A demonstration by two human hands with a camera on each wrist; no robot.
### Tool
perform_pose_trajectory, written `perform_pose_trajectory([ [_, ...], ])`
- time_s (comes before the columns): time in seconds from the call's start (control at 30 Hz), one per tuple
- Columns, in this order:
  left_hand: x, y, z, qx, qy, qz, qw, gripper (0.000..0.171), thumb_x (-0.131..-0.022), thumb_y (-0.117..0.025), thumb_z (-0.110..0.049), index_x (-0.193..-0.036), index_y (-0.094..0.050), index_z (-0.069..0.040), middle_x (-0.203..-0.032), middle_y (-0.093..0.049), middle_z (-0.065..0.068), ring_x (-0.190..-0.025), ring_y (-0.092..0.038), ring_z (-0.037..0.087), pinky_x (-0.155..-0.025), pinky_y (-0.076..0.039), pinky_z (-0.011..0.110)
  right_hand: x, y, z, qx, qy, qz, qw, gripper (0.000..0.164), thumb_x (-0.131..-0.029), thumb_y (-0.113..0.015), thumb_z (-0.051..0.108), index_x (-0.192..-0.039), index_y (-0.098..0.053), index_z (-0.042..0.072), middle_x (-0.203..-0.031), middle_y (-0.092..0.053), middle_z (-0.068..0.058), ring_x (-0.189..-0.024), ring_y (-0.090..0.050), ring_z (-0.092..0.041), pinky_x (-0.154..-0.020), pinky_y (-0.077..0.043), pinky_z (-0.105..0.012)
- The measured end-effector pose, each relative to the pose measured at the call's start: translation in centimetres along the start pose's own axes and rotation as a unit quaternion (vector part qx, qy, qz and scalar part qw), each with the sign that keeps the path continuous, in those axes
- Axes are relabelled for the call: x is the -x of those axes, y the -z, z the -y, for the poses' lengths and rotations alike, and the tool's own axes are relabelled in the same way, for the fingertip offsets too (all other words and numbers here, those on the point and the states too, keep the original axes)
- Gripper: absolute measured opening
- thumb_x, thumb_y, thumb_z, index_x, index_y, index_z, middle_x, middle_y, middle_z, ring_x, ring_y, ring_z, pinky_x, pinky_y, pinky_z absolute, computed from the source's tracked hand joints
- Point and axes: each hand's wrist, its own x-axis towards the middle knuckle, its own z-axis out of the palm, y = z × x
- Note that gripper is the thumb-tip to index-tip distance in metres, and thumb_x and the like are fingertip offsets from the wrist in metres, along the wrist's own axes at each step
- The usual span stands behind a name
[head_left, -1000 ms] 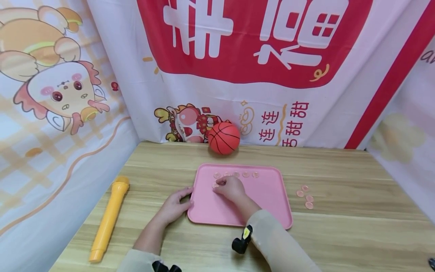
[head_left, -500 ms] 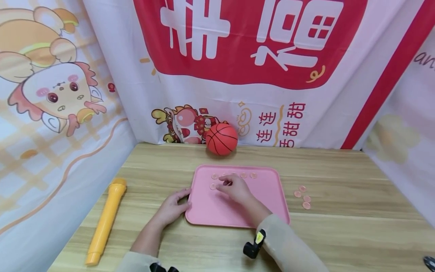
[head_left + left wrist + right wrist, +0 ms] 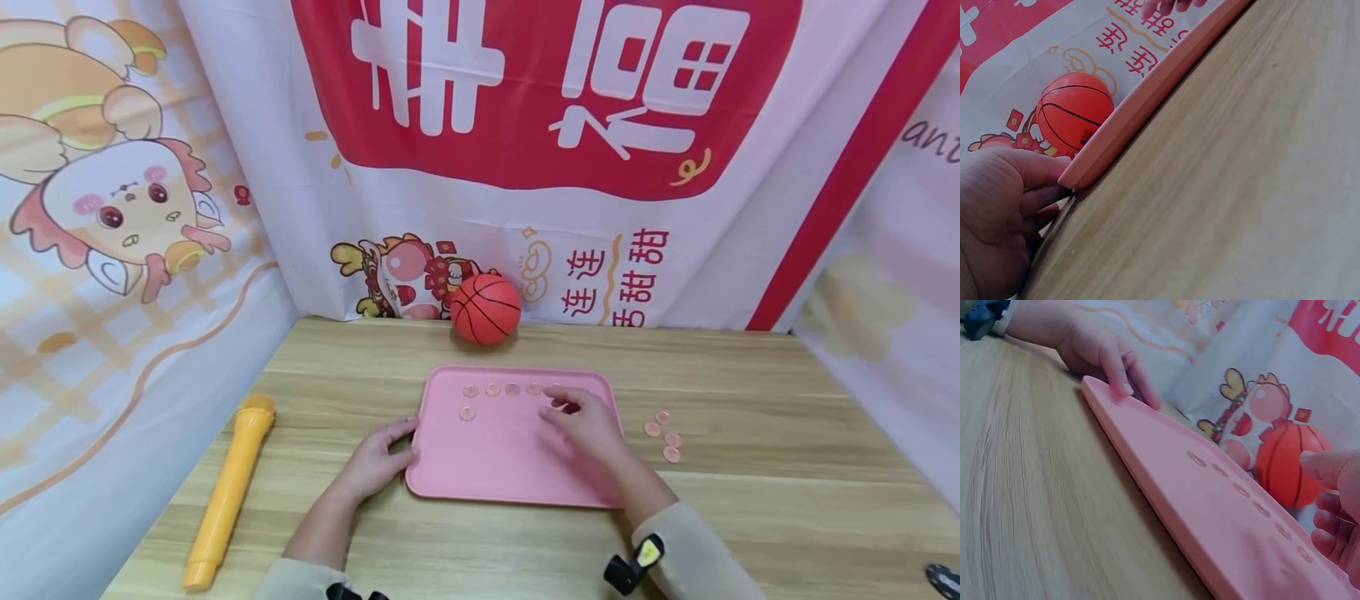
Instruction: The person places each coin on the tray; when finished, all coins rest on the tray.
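Note:
My left hand [image 3: 375,462] rests at the left edge of the pink tray [image 3: 487,467], thumb and fingertips touching the rim. In the left wrist view its other fingers bend in below the tray corner. Over the tray's right part hovers my right hand [image 3: 587,423], fingers loosely bent and nothing between them. Several small copper-coloured coins [image 3: 492,390] form a row along the tray's far side, the rightmost partly hidden by the right fingers. A single coin [image 3: 467,413] lies below the row's left end.
Several loose coins [image 3: 672,440] lie on the wooden table [image 3: 750,417] right of the tray. Behind it, a red toy basketball [image 3: 486,309] sits near the printed cloth [image 3: 420,192]. A yellow toy microphone [image 3: 229,496] lies at left. Something dark [image 3: 943,578] shows at the lower right edge.
My right hand let go of the coin below the row's left end, leaving it on the tray, and moved right. My left hand stayed at the tray's edge. The head view shifted slightly.

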Motion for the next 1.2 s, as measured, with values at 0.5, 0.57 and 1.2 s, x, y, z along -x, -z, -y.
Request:
perform_pose_trajectory([
  [0.5,-0.2,-0.1,0.1,-0.002,0.003,0.004,1.0,0.05,-0.092,-0.063,-0.011,-0.139,-0.052,0.001,-0.151,-0.04,0.026,-0.143,-0.031,0.042,-0.119,-0.02,0.055,3.6,8.2,-4.9,0.027,-0.014,-0.057,0.998,0.046,-0.09,-0.07,0.021,-0.13,-0.061,0.0,-0.113,-0.061,-0.018,-0.085,-0.053,-0.008,-0.067,-0.048,-0.02],
  [0.57,-0.1,-0.1,0.0,-0.003,0.006,0.004,1.0,0.05,-0.092,-0.063,-0.011,-0.139,-0.052,0.001,-0.151,-0.039,0.025,-0.144,-0.03,0.042,-0.119,-0.018,0.056,4.1,9.2,-5.5,0.051,-0.012,-0.055,0.997,0.048,-0.091,-0.069,0.025,-0.131,-0.06,0.001,-0.115,-0.061,-0.017,-0.089,-0.053,-0.01,-0.069,-0.048,-0.02],
  [1.2,-0.2,-0.1,0.0,-0.004,0.009,0.004,0.9999,0.049,-0.092,-0.063,-0.011,-0.139,-0.053,0.0,-0.151,-0.04,0.025,-0.144,-0.029,0.042,-0.119,-0.018,0.057,5.2,13.3,-9.5,0.058,-0.059,-0.031,0.996,0.06,-0.094,-0.065,0.032,-0.137,-0.049,-0.007,-0.098,-0.07,-0.011,-0.08,-0.067,-0.003,-0.072,-0.049,-0.016],
])
